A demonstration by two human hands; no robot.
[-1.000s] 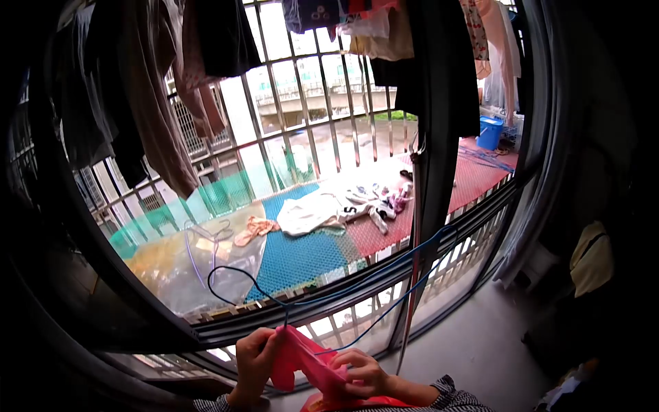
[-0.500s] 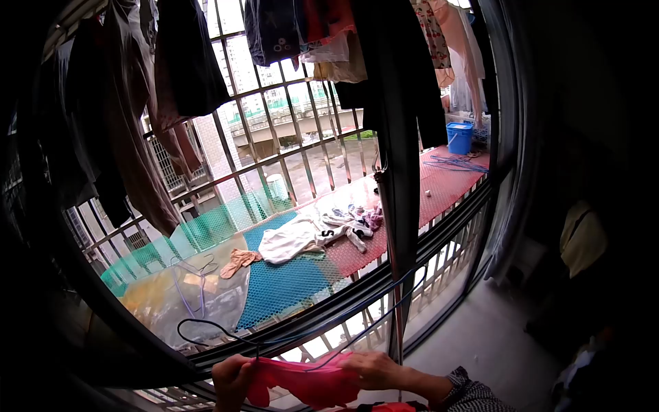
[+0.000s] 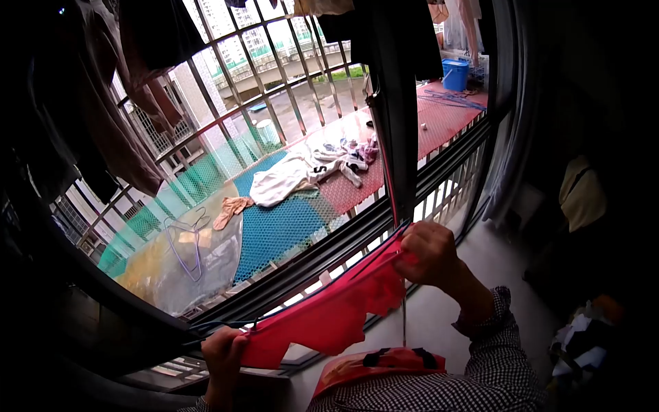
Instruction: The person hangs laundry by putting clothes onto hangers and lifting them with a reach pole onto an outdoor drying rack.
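Pink cloth (image 3: 312, 319) hangs along the lower edge of the blue hanger (image 3: 230, 323), long axis rising from left hand (image 3: 223, 350) to right hand (image 3: 432, 253); each pinches the nearer upper corner. Versus earlier frame: cloth stretched wider, right hand out at the hanger's right end.

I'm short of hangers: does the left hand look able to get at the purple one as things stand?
Probably not: the left hand is busy gripping the pink cloth, and the purple hanger lies out past the window track, though nothing covers it.
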